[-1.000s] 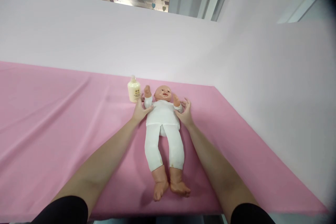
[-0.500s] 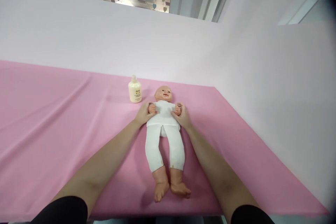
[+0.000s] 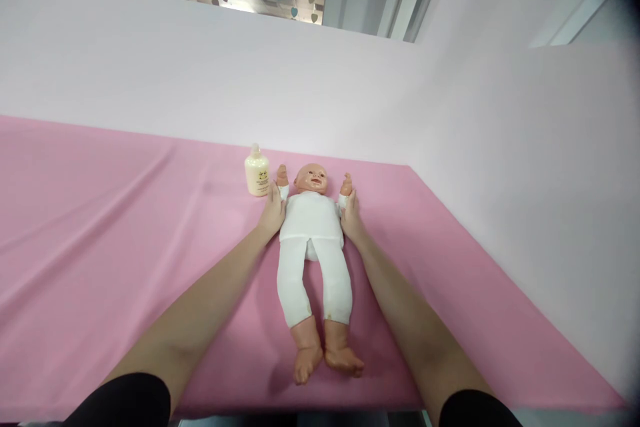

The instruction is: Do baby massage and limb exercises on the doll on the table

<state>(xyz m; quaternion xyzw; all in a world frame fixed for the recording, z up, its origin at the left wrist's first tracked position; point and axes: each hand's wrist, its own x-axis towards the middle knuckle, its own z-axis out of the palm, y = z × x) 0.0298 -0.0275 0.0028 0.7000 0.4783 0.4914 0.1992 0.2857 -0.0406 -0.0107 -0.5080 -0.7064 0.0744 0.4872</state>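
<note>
A doll [image 3: 311, 240] in white clothes lies face-up on a pink cloth [image 3: 125, 247], feet toward the camera, both its arms raised beside its head. Both forearms reach straight out, the left hand [image 3: 273, 211] closed on the doll's one arm and the right hand [image 3: 350, 217] on the other, the hands apart on either side of the chest. A cream bottle [image 3: 257, 174] stands just beside the left hand.

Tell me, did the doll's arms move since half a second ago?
Yes. The doll's arms swung from its chest outward and up beside its head, the nearer one closer to the bottle.
</note>
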